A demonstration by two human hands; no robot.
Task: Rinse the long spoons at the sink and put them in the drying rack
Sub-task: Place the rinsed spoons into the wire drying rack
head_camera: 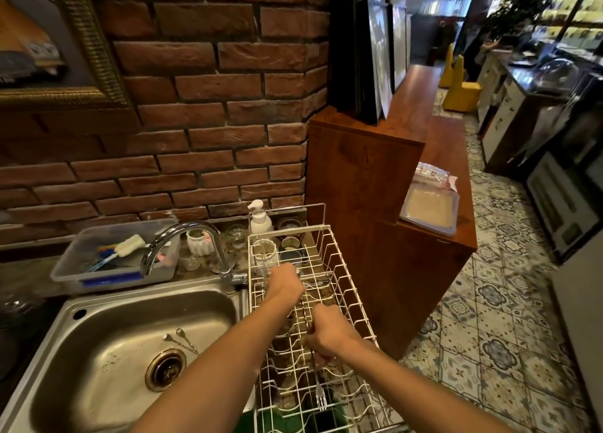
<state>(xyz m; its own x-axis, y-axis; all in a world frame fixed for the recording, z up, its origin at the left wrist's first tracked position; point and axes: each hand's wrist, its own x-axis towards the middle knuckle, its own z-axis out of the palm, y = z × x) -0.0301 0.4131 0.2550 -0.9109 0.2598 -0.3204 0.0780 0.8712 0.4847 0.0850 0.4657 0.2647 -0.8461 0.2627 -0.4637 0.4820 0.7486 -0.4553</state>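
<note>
Two long thin spoons (182,338) lie in the steel sink (98,328) just above the drain. The white wire drying rack (342,269) stands right of the sink. My left hand (284,285) is over the middle of the rack, fingers closed around metal utensils (317,282) whose ends stick out to the right. My right hand (330,332) is nearer to me over the rack, shut on a long thin fork (320,396). The fork hangs down from that hand with its tines toward the rack's near end.
The curved tap (195,233) stands behind the sink, no water showing. A plastic tub (107,269) with brushes is at the back left. A soap pump (259,220), cups and jars (287,246) sit behind and in the far end of the rack. A wooden counter (375,187) rises on the right.
</note>
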